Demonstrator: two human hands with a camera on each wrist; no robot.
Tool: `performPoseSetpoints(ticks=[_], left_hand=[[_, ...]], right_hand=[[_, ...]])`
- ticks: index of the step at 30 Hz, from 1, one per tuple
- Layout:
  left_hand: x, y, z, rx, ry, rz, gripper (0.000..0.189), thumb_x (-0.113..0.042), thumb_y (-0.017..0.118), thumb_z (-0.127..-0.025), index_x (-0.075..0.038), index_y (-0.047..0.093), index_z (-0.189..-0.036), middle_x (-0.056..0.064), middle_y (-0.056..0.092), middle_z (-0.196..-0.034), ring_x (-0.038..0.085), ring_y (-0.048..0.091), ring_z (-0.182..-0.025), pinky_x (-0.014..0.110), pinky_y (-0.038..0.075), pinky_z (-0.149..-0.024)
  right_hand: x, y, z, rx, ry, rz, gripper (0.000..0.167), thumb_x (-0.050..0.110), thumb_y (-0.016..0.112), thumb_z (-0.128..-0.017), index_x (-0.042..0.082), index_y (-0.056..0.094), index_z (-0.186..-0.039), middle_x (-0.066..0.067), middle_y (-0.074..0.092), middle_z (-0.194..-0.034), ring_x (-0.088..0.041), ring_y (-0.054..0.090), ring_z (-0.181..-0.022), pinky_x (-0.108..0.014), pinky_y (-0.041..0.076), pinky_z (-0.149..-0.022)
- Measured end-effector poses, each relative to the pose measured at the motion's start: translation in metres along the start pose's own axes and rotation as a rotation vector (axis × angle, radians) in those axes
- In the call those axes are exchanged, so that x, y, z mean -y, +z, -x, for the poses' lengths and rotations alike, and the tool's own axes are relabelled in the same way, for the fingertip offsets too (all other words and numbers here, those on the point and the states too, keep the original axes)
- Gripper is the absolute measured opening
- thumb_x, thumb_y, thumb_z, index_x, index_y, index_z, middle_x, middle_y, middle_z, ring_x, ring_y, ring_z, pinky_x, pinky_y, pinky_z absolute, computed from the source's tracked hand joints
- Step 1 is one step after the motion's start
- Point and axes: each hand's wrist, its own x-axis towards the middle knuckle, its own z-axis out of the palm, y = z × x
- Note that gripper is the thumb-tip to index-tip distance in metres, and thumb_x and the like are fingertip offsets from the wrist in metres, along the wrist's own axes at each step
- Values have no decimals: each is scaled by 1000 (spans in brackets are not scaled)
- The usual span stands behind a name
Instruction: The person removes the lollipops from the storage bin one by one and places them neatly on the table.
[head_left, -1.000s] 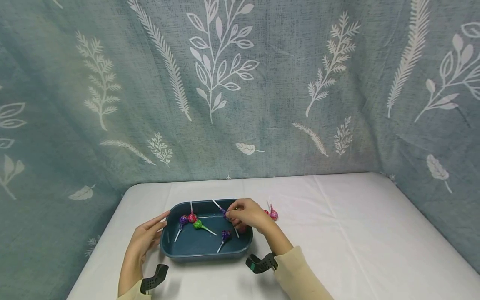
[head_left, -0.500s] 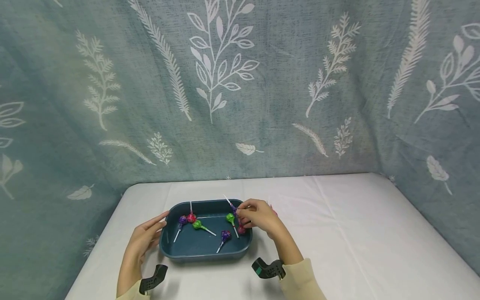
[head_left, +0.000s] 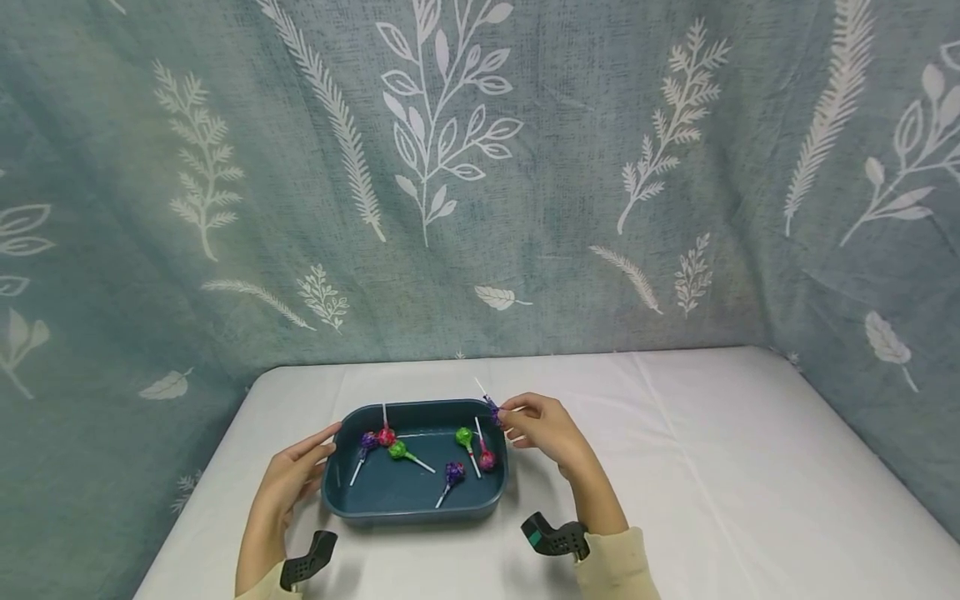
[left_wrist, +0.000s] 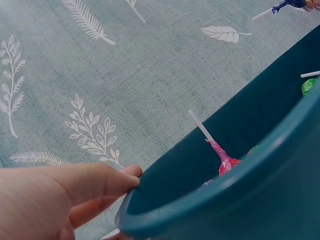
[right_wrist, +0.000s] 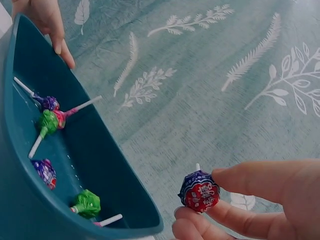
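Observation:
My right hand (head_left: 543,429) pinches a purple-wrapped lollipop (right_wrist: 199,191) between thumb and fingers, its white stick pointing away. In the head view that lollipop overlaps the back right corner of a dark teal bin (head_left: 397,510); the right wrist view shows it beside the bin wall. My left hand (head_left: 288,477) rests at the bin's left end, fingertips touching the rim. Inside lie several lollipops: on the left a purple one (head_left: 368,442), a red one (head_left: 386,437) and a green one (head_left: 397,450); on the right another green (head_left: 464,437), a pink-red (head_left: 487,461) and a purple (head_left: 454,472).
A white cloth covers the table (head_left: 675,467) under the bin. Behind and at the sides hangs a grey-green curtain (head_left: 555,208) with white leaf prints. Black bands with cameras sit on the left wrist (head_left: 309,560) and right wrist (head_left: 555,536).
My right hand has moved right with the purple lollipop, from over the bin to its back right corner, uncovering the green and pink-red lollipops. The left hand stays put.

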Motion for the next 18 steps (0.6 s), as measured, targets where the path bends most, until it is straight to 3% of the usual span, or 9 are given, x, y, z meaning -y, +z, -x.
performPoseSetpoints(ticks=[4, 9, 13, 18], left_hand=[[0, -1, -1, 1, 4, -6, 47, -32, 61, -94, -19, 55, -139, 16, 41, -147, 35, 52, -124, 39, 49, -88], [1, 0, -1, 9, 9, 3, 47, -30, 61, -94, -18, 55, -139, 16, 40, -148, 35, 52, -123, 41, 48, -91], [1, -1, 0, 9, 5, 5, 47, -31, 60, -94, -18, 55, -139, 17, 40, -148, 36, 50, -125, 46, 46, -95], [1, 0, 0, 12, 4, 12, 48, -31, 60, -94, -17, 54, -139, 17, 39, -148, 37, 49, -125, 50, 42, -98]], right_hand=[[-1, -7, 0, -21, 2, 11, 25, 17, 64, -92, -1, 66, -108, -12, 69, -90, -25, 66, -78, -37, 55, -70], [-4, -15, -1, -56, 32, -3, 23, 16, 65, -91, 0, 66, -108, -15, 68, -89, -25, 65, -74, -31, 54, -65], [-6, -20, -2, -92, 49, -2, 25, 18, 65, -91, 0, 65, -109, -17, 67, -91, -29, 65, -72, -32, 51, -61], [-8, -29, -2, -125, 44, 9, 28, 18, 65, -92, -2, 64, -111, -14, 68, -92, -27, 64, -72, -36, 54, -66]])
